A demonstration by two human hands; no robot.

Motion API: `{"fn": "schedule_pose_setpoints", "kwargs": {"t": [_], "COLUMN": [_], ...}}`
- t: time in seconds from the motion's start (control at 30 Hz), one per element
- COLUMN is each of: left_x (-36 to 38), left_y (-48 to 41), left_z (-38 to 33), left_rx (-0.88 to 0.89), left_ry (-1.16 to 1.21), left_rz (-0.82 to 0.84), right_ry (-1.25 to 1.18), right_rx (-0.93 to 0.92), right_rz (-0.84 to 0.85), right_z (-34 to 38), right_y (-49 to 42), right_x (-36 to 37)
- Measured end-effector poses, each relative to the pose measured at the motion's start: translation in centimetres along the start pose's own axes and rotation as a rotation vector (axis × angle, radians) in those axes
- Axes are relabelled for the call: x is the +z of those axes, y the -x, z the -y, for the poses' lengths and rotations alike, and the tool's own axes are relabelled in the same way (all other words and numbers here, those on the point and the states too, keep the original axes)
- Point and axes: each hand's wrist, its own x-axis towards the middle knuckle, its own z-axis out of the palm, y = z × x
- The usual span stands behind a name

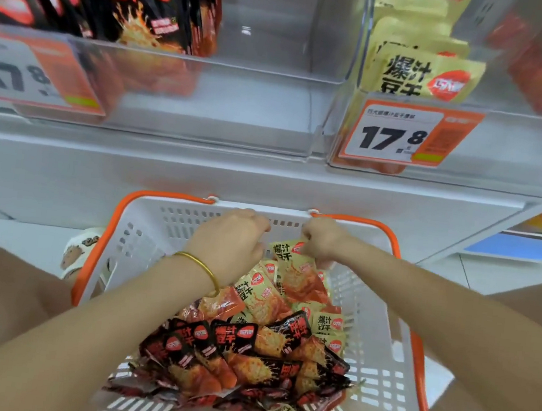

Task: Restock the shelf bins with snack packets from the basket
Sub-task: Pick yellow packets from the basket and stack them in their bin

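A white basket [143, 245] with orange handles sits on the floor in front of me. It holds several yellow snack packets [265, 302] at the far side and several black ones [246, 348] nearer me. My right hand [321, 238] pinches the top of a yellow packet [286, 252] near the basket's far wall. My left hand [230, 241], with a gold bangle on the wrist, reaches into the yellow pile with curled fingers; whether it holds a packet is hidden. Above, a clear left bin [207, 96] holds black packets, and a clear right bin [521, 156] holds yellow ones.
Orange price tags [406, 133] hang on the bin fronts. The white shelf face [265, 181] stands right behind the basket. My knees flank the basket, and a sandalled foot [80, 251] shows at its left. The left bin's right half holds no packets.
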Motion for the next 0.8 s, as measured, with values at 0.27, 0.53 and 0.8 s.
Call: {"fn": "schedule_pose_setpoints", "kwargs": {"t": [0.27,0.53,0.8], "left_x": [-3.2,-13.7,-19.5], "left_y": [1.0,0.9,-4.5], "left_z": [-3.4,-9.5,-11.6], "left_rx": [0.017,0.241,0.259], "left_ry": [0.659,0.823,0.151], "left_rz": [-0.056,-0.412,-0.654], "right_ry": [-0.761,-0.988,-1.067], "right_rx": [-0.137,-0.265,-0.075], "right_rz": [-0.026,-0.273,-0.812], "right_z": [-1.3,-3.7,-10.3], "right_y": [12.5,19.8,16.6], "right_x": [-6.8,-13.6,-23.6]}}
